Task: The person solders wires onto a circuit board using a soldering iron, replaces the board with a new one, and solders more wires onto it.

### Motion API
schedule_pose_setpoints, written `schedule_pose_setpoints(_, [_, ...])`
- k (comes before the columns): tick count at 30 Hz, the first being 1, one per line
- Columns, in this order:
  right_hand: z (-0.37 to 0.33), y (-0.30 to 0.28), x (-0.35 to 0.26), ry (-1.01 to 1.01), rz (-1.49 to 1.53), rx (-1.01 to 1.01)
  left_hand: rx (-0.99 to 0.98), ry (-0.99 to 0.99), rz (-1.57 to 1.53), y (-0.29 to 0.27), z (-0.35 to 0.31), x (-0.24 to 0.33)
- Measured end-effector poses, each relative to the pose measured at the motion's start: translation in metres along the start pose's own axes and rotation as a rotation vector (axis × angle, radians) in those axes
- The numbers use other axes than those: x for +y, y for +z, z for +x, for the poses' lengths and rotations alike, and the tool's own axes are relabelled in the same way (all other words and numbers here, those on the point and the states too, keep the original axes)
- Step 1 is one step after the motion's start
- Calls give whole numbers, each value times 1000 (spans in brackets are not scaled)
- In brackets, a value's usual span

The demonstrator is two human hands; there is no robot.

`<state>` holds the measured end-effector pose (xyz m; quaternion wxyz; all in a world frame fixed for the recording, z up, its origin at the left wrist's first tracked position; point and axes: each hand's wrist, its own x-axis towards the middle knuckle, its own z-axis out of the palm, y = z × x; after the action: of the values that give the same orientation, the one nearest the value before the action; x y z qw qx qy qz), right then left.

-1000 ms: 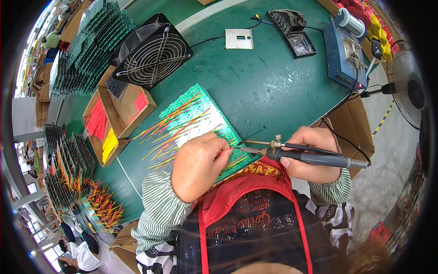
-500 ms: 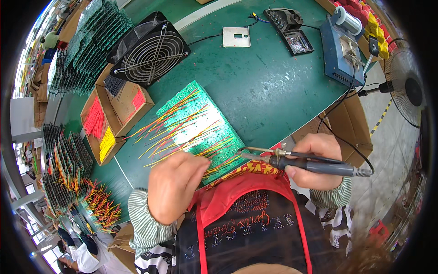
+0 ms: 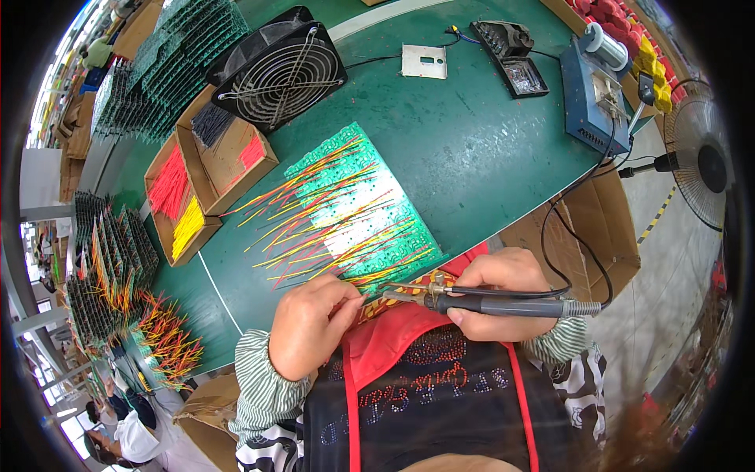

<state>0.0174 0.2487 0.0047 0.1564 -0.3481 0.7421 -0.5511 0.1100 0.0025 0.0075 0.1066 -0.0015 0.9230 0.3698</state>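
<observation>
A green circuit board (image 3: 379, 182) lies on the table before me, with rows of red and yellow wires (image 3: 314, 236) attached and fanning out to the left. My right hand (image 3: 503, 287) grips a soldering iron (image 3: 515, 305) with a thin feed tube clamped along it. The iron's tip points left and sits at the board's near edge, close to my left fingertips. My left hand (image 3: 311, 326) is closed in a pinch at the board's near corner. Whatever lies between those fingers is hidden.
Left of the board, a divided cardboard box (image 3: 211, 206) holds red, yellow and dark wires. Behind stands a black fan (image 3: 283, 75). A blue solder feeder (image 3: 586, 102) with a spool is at far right, its cable looping to the iron. Wired boards (image 3: 165, 342) stand left.
My right hand has brought the iron left and slightly down, toward my left hand. The left hand has shifted a little right. The whole view has also shifted slightly.
</observation>
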Motion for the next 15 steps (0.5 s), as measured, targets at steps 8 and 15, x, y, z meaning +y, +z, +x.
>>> schedule_pose_setpoints(8, [6, 3, -5, 44, 34, -36, -11, 8, -20, -1, -1, -4])
schedule_pose_setpoints(15, [6, -3, -5, 26, 34, -39, -46, -12, -1, -3, 2, -2])
